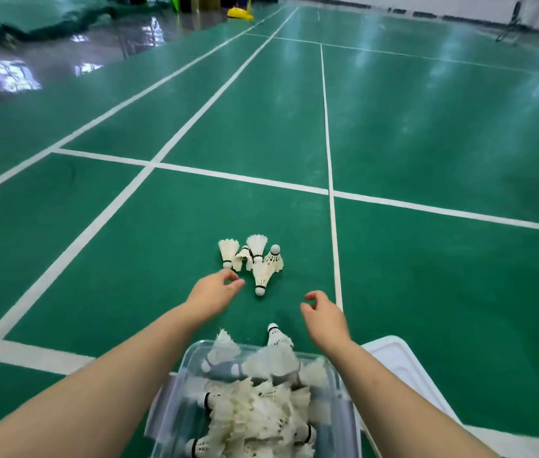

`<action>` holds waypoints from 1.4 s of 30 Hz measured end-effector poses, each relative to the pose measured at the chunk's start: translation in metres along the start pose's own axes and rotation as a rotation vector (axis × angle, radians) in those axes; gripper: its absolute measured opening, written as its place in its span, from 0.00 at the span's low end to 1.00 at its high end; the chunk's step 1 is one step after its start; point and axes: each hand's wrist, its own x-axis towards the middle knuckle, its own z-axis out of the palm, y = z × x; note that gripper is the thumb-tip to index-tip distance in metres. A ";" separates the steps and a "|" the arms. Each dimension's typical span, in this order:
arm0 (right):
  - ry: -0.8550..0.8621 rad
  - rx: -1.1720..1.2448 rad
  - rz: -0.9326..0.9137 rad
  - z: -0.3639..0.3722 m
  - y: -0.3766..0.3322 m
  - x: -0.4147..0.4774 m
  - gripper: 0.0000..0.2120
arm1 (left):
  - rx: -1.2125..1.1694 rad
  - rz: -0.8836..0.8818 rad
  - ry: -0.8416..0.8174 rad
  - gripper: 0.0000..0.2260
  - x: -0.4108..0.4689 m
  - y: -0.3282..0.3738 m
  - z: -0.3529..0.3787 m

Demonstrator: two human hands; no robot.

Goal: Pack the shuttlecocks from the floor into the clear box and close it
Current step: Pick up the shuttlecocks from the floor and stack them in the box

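Hands reaching over a full box toward loose shuttlecocks

Green court floor (96, 259) with white lines (238, 176) runs from the near edge to the far wall. On the left, the left hand (215, 294) stretches forward, its fingers (233, 285) curled loosely with thumb and fingertips close together but gripping nothing; it sits just near of a small cluster of shuttlecocks (255, 262) lying on the floor, almost touching the leftmost one. That cluster has about five white feathered ones, some pointing cork-down toward the person, one standing cork-up on its right side. At the near centre, between the forearms, sits the clear box (192, 358), open and piled high with shuttlecocks; feathers rise above its rim and one cork pokes up at its far right corner. The right hand (326, 317) hovers above the far right corner of the box, fingers bent inward and empty. Right of the box, a white lid (397, 358) lies on the floor, partly under the right forearm. Yellow objects (240, 13) stand far off at the court's edge
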 end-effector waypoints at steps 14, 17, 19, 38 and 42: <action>-0.107 -0.228 -0.127 0.064 -0.017 0.215 0.38 | 0.293 -0.088 0.082 0.34 0.207 -0.049 0.054; -0.123 -0.333 -0.248 0.075 -0.024 0.237 0.34 | 0.378 -0.034 0.052 0.35 0.231 -0.055 0.056; -0.166 -0.413 -0.302 0.082 -0.028 0.245 0.29 | 0.440 -0.025 -0.011 0.32 0.244 -0.060 0.054; -0.117 -0.291 -0.293 0.077 -0.015 0.185 0.16 | 0.420 0.148 0.120 0.13 0.187 -0.059 0.061; -0.060 -0.182 -0.255 0.054 -0.016 0.144 0.14 | 0.347 0.175 0.201 0.11 0.145 -0.048 0.044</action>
